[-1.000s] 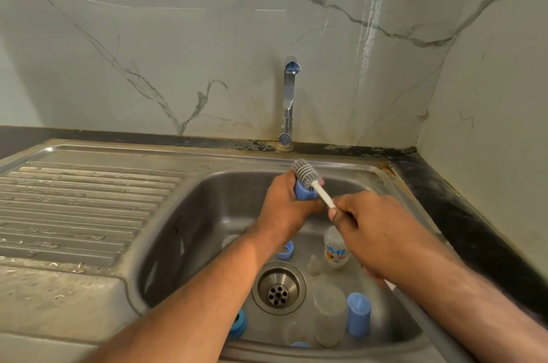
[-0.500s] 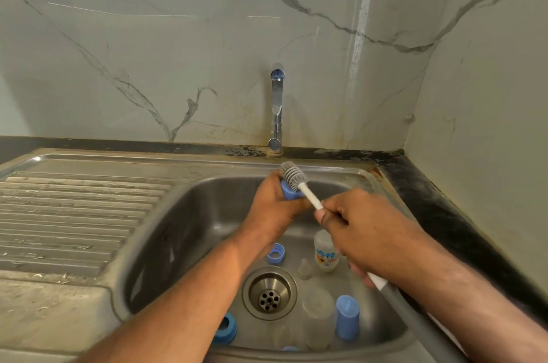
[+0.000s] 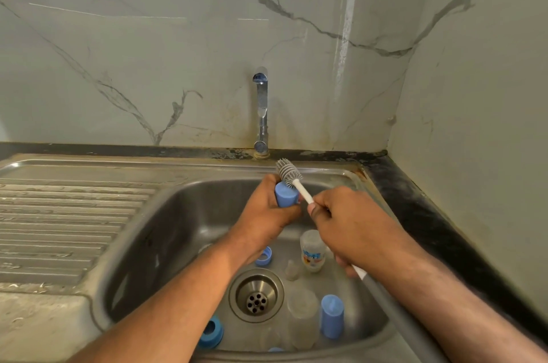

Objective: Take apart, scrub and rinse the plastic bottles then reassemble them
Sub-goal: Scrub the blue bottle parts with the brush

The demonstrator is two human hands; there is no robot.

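Observation:
Over the steel sink point(image 3: 166, 214), my left hand point(image 3: 267, 211) grips a blue bottle cap point(image 3: 286, 194). My right hand point(image 3: 353, 223) holds the white handle of a bottle brush, whose grey bristle head point(image 3: 288, 171) lies against the cap's top edge. On the sink floor lie a small clear bottle with a printed label point(image 3: 312, 250), a larger clear bottle point(image 3: 302, 321), a clear teat point(image 3: 292, 270), a second blue cap point(image 3: 332, 316), a blue ring point(image 3: 264, 256) and a blue collar point(image 3: 211, 333).
The drain point(image 3: 256, 294) sits in the middle of the sink floor. A chrome tap point(image 3: 261, 110) stands at the back, with no water running. A ribbed steel drainboard point(image 3: 65, 220) stretches to the left. A dark counter edge and marble wall close in on the right.
Both hands stay together over the sink. The brush head has slid slightly against the blue cap, and more of the cap shows in my left hand.

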